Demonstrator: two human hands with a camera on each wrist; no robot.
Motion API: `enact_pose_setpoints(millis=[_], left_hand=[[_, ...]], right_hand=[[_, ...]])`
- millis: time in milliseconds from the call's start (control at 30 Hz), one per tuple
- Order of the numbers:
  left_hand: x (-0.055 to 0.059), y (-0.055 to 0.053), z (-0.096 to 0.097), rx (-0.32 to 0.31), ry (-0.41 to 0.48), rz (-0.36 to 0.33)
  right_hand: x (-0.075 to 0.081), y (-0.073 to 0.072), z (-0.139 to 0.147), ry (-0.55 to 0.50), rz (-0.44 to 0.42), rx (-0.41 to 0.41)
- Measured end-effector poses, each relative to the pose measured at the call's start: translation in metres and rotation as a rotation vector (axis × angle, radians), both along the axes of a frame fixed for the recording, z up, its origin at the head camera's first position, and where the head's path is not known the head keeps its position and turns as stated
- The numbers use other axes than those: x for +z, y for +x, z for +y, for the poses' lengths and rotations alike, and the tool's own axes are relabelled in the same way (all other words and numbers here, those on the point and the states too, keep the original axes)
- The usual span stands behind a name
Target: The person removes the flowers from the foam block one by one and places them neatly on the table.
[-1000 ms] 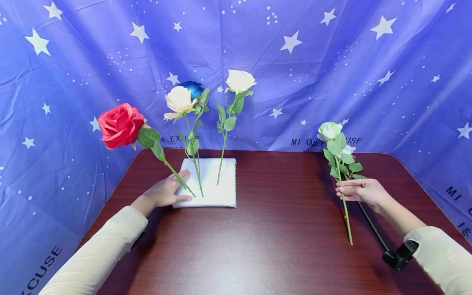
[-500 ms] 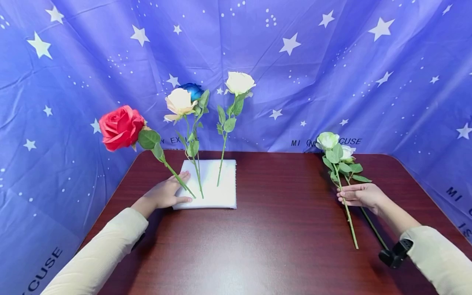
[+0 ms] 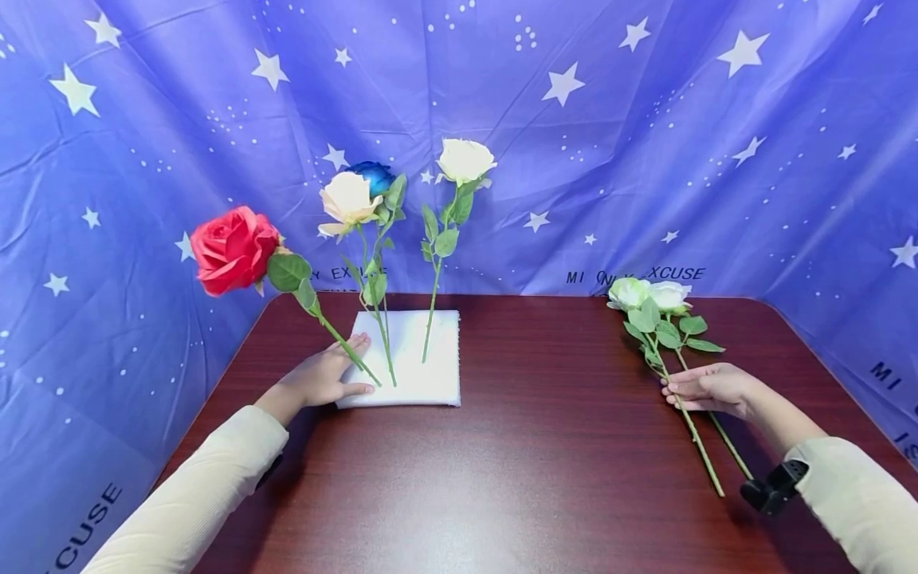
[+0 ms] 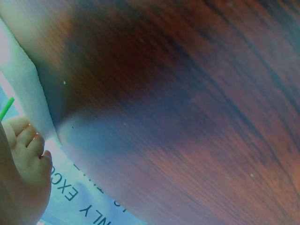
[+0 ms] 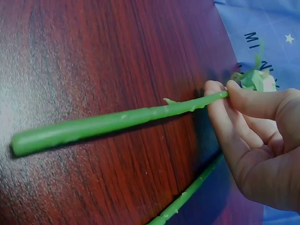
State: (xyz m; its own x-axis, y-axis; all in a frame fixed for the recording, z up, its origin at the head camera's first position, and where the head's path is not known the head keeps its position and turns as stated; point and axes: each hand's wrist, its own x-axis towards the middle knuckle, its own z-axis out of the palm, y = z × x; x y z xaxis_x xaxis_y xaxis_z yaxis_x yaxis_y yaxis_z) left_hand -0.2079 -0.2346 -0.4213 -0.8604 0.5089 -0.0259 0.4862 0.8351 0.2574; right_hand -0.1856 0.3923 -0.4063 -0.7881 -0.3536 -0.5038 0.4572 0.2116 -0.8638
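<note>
In the head view my right hand (image 3: 706, 388) pinches the stem of a pale green rose (image 3: 629, 293) between thumb and fingers, low over the table's right side. Its thick stem end (image 5: 70, 136) points toward the near side in the right wrist view. A white rose (image 3: 670, 295) lies right beside it, partly behind the hand. My left hand (image 3: 326, 375) rests with straight fingers on the left edge of a white foam block (image 3: 437, 383). Standing in the foam are a leaning red rose (image 3: 235, 249), a cream rose (image 3: 349, 198), a blue rose (image 3: 373, 175) and another white rose (image 3: 466, 161).
The dark red wooden table (image 3: 545, 446) carries the foam block at left and the loose roses at right. A blue curtain (image 3: 502, 72) with stars hangs close behind the table and along both sides.
My right hand has lowered the pale green rose; its bloom has sunk beside the white rose, and its stem end has swung right and nearer. My left hand stays on the foam.
</note>
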Motion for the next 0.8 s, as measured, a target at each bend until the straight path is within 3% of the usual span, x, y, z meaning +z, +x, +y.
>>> enact_pose_setpoints(millis=[367,800], left_hand=[[-0.0011,-0.0003,0.0000,0.013,-0.003,-0.012],[0.0001,0.0000,0.0005,0.013,0.012,-0.017]], right_hand=[[0.0012,-0.0011,0.0032,-0.010,0.018,-0.062],[0.0001,-0.0005,0.0021,0.032,0.030,-0.064]])
